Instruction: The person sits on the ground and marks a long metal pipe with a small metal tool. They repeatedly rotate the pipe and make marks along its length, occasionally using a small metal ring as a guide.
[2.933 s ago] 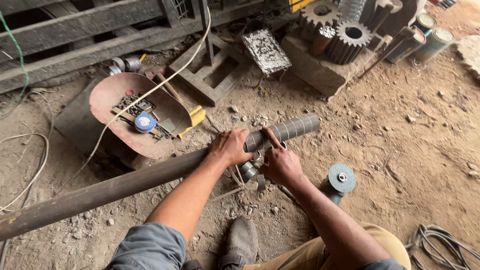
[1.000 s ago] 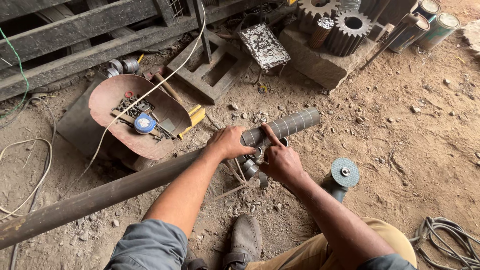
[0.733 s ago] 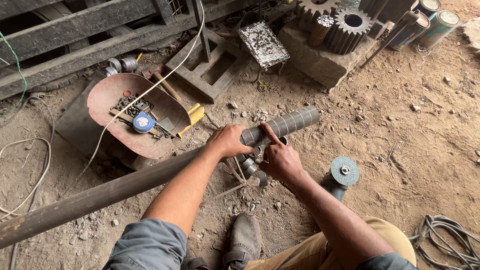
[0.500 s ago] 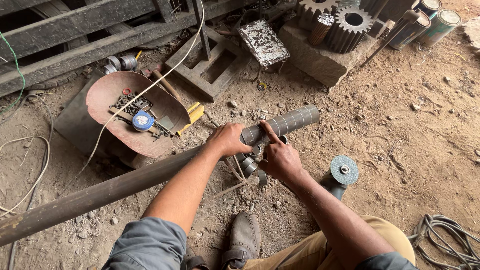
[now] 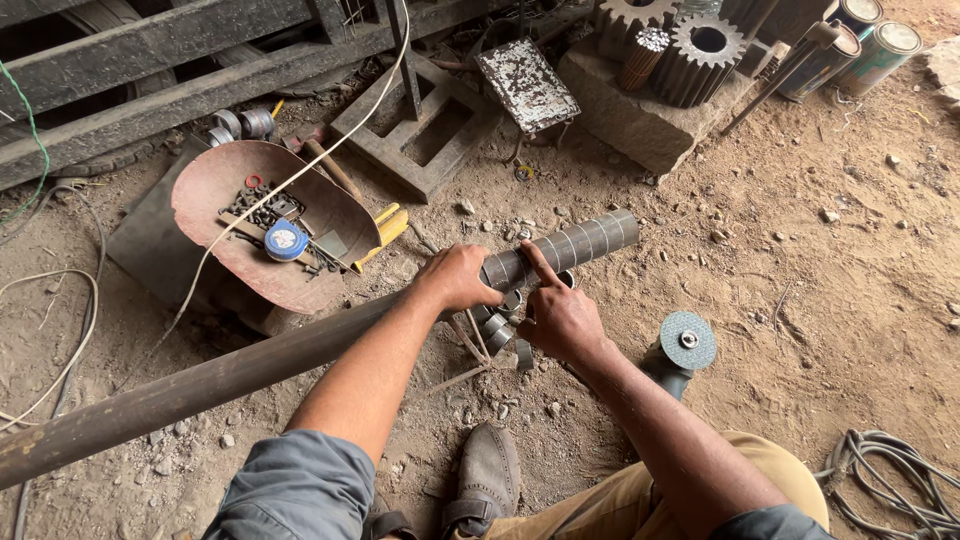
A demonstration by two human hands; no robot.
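The long pipe runs from lower left up to mid-frame — the left hand wraps it, fingers closed; the right hand sits just beside, forefinger stretched onto it.

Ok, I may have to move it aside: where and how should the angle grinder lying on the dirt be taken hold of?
Probably by its dark body, not the disc. The angle grinder lies by the right hand, its grey disc face-up and its body running back toward the person's knee. Coming from the right, palm over the body behind the head, keeps fingers off the disc's edge.
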